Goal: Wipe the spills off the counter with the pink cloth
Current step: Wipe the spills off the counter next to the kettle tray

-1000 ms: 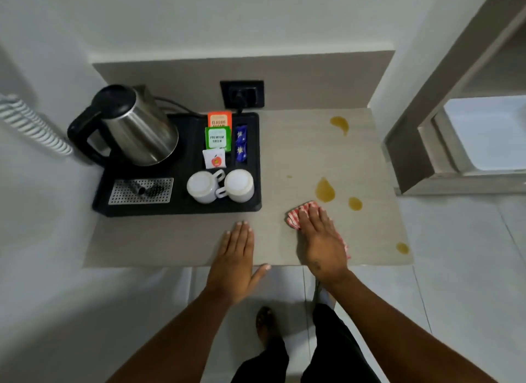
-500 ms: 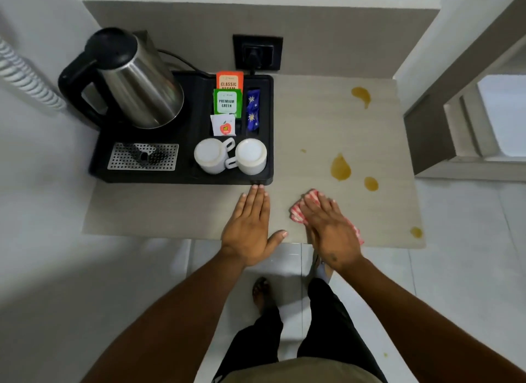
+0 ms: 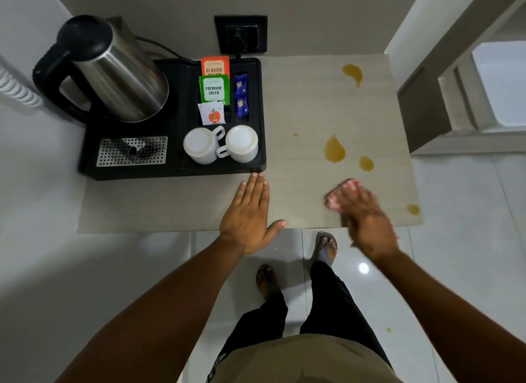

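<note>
Under my right hand (image 3: 364, 217) lies the pink cloth (image 3: 340, 193), pressed flat onto the beige counter (image 3: 307, 103) near its front edge; only the cloth's far end shows. Several amber spills mark the counter: a large drop (image 3: 334, 150) and a smaller one (image 3: 366, 163) just beyond the cloth, one at the back right (image 3: 353, 73), one near the front right corner (image 3: 413, 209), and a tiny spot (image 3: 295, 134). My left hand (image 3: 250, 211) rests flat on the counter with fingers extended, fingertips at the black tray's corner.
A black tray (image 3: 170, 172) fills the counter's left part, holding a steel kettle (image 3: 113, 69), two upturned white cups (image 3: 220, 144) and tea sachets (image 3: 214, 89). A wall socket (image 3: 240, 33) sits behind. My feet (image 3: 326, 246) stand on the glossy floor, where a small amber drop (image 3: 388, 330) lies.
My right hand has slid the cloth to the right along the front edge, closer to the spills. My left hand has reached forward to the tray's corner. The camera has come nearer.
</note>
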Motion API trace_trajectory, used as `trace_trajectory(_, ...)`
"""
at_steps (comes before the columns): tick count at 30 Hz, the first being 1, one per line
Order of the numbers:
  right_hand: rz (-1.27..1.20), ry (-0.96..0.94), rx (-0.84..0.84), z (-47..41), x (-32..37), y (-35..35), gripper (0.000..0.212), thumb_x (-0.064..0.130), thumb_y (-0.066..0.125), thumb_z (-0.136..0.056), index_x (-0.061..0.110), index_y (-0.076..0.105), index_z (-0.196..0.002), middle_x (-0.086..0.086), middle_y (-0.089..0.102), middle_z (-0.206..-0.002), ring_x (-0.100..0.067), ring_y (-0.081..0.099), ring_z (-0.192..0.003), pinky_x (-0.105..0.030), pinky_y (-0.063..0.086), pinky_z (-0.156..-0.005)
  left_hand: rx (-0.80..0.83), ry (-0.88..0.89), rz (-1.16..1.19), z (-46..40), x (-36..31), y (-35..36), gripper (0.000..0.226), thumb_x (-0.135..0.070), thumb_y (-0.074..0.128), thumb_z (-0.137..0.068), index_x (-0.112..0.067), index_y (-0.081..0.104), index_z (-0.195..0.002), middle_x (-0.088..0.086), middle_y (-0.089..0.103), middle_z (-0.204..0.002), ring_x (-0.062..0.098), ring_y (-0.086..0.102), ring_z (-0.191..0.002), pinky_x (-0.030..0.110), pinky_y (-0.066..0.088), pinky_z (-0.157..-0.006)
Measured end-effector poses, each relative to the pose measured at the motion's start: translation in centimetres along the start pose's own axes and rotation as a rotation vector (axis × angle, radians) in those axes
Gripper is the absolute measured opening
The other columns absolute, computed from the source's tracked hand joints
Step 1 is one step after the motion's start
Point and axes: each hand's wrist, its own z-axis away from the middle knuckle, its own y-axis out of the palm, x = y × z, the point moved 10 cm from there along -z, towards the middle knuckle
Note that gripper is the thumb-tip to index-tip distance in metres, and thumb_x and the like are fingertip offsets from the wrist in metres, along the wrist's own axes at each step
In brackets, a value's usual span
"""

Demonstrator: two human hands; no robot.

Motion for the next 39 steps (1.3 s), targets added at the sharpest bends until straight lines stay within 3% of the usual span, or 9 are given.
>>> trace_trajectory(4, -0.025, 0.279, -0.106, -4.7, -2.1, -2.0, 0.041, 0.018, 0.045, -0.099, 0.019, 0.052, -0.140, -0.007, 0.042, -0.153, -0.031, 0.022, -0.148, -0.043, 0.010, -0.122, 0.012, 0.066, -0.009, -1.0, -1.8, -0.4, 0.104, -0.076, 0.005, -0.095, 0.005, -0.001, -0.160, 0.026, -0.004, -0.171, 0.036, -0.010, -0.159, 0.051, 0.001, -0.130)
trace_trajectory(8, -0.002, 0.129, -0.054, -3.2, 3.3, 0.7, 0.044, 0.014, 0.049, -0.098, 0.014, 0.050, -0.142, -0.007, 0.041, -0.153, -0.033, 0.022, -0.148, -0.046, 0.012, -0.123, 0.023, 0.071, 0.007, -2.6, -3.0, -1.0, 0.105, -0.076, 0.004, -0.093, 0.005, -0.005, -0.159, 0.026, -0.006, -0.171, 0.036, -0.010, -0.159, 0.051, 0.000, -0.130)
trace_trajectory(13, -0.028, 0.532, -0.191, 2.7, -7.3, -2.6, 0.054, 0.003, 0.054, -0.093, 0.017, 0.045, -0.145, -0.009, 0.037, -0.157, -0.035, 0.016, -0.149, -0.050, 0.008, -0.121, 0.041, 0.061, 0.007, -3.5, -3.8, -1.1, 0.106, -0.077, 0.007, -0.093, 0.004, -0.010, -0.159, 0.026, -0.012, -0.170, 0.037, -0.016, -0.158, 0.051, -0.003, -0.129)
trace_trajectory(17, -0.116, 0.756, -0.259, -0.3, -13.1, -6.1, 0.041, 0.020, 0.038, -0.102, 0.019, 0.045, -0.143, -0.013, 0.032, -0.158, -0.038, 0.020, -0.147, -0.050, 0.014, -0.122, 0.020, 0.078, 0.010, -4.2, -4.4, -1.3, 0.107, -0.077, 0.014, -0.095, 0.005, -0.006, -0.159, 0.026, -0.008, -0.170, 0.038, -0.013, -0.158, 0.053, -0.001, -0.129)
trace_trajectory(21, -0.054, 0.480, -0.233, -3.7, -5.9, -4.2, 0.037, 0.019, 0.042, -0.100, 0.021, 0.054, -0.135, -0.010, 0.044, -0.152, -0.033, 0.028, -0.145, -0.047, 0.024, -0.120, -0.031, 0.065, 0.054, -4.8, -4.6, -1.5, 0.111, -0.079, 0.019, -0.092, 0.007, -0.001, -0.160, 0.027, -0.002, -0.170, 0.038, -0.008, -0.159, 0.050, -0.004, -0.130)
trace_trajectory(24, -0.045, 0.351, -0.146, -1.2, -3.2, -2.1, 0.043, 0.021, 0.040, -0.103, 0.016, 0.045, -0.145, -0.008, 0.037, -0.156, -0.030, 0.017, -0.150, -0.045, 0.012, -0.124, -0.070, 0.062, 0.061, -4.9, -4.7, -1.6, 0.112, -0.079, 0.019, -0.091, 0.008, 0.002, -0.159, 0.029, 0.003, -0.170, 0.039, -0.003, -0.159, 0.052, 0.000, -0.130)
trace_trajectory(28, -0.040, 0.462, -0.178, 0.3, -6.9, -3.5, 0.044, 0.020, 0.041, -0.101, 0.014, 0.045, -0.145, -0.009, 0.039, -0.155, -0.030, 0.019, -0.149, -0.040, 0.008, -0.123, -0.090, 0.052, 0.073, -4.9, -4.7, -1.7, 0.111, -0.079, 0.021, -0.093, 0.008, 0.003, -0.159, 0.029, 0.005, -0.170, 0.039, -0.002, -0.159, 0.054, 0.005, -0.130)
trace_trajectory(34, -0.052, 0.559, -0.227, -10.3, -10.3, -6.0, 0.046, 0.019, 0.035, -0.101, 0.013, 0.042, -0.146, -0.010, 0.036, -0.157, -0.033, 0.016, -0.150, -0.042, 0.005, -0.123, -0.081, 0.019, 0.060, -5.6, -4.4, -1.4, 0.114, -0.085, 0.012, -0.090, 0.005, -0.005, -0.158, 0.027, -0.002, -0.170, 0.037, -0.010, -0.159, 0.053, 0.003, -0.130)
trace_trajectory(39, -0.011, 0.299, -0.143, -10.8, -5.3, -3.5, 0.050, 0.020, 0.036, -0.100, 0.013, 0.036, -0.149, -0.009, 0.033, -0.159, -0.031, 0.013, -0.151, -0.041, 0.008, -0.124, -0.109, -0.015, 0.110, -6.2, -4.3, -1.7, 0.117, -0.085, 0.023, -0.090, 0.006, 0.005, -0.160, 0.027, 0.003, -0.170, 0.038, -0.004, -0.160, 0.055, 0.010, -0.129)
